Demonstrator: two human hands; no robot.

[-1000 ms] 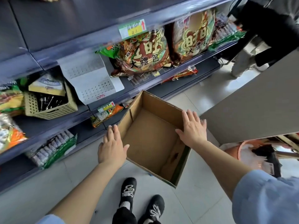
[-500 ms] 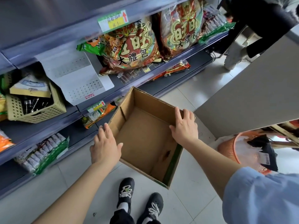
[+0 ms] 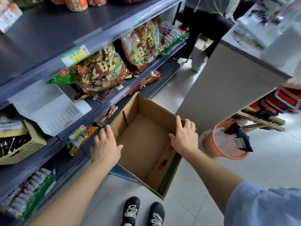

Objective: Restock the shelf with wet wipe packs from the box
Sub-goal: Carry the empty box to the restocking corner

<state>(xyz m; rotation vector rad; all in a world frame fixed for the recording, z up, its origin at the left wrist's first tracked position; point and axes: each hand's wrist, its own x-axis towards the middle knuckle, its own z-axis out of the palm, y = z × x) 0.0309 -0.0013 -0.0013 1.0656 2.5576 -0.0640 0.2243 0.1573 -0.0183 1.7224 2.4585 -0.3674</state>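
Observation:
An open cardboard box is in front of me, empty inside, with no wet wipe packs showing in it. My left hand presses flat against its left outer wall, thumb over the rim. My right hand grips the right wall's top edge. The box tilts, and its blue underside shows above the floor tiles. The dark shelf unit runs along the left. A row of green-edged packs lies on its lowest level.
Big snack bags fill the middle shelf, beside a white perforated divider and a beige basket. An orange bin and a grey counter stand at right. Another person's legs are at the aisle's far end. My black shoes are below.
Both hands have come down from above the rims onto the box's side walls. The box has risen and tilted, and my view has lifted so a higher shelf shows.

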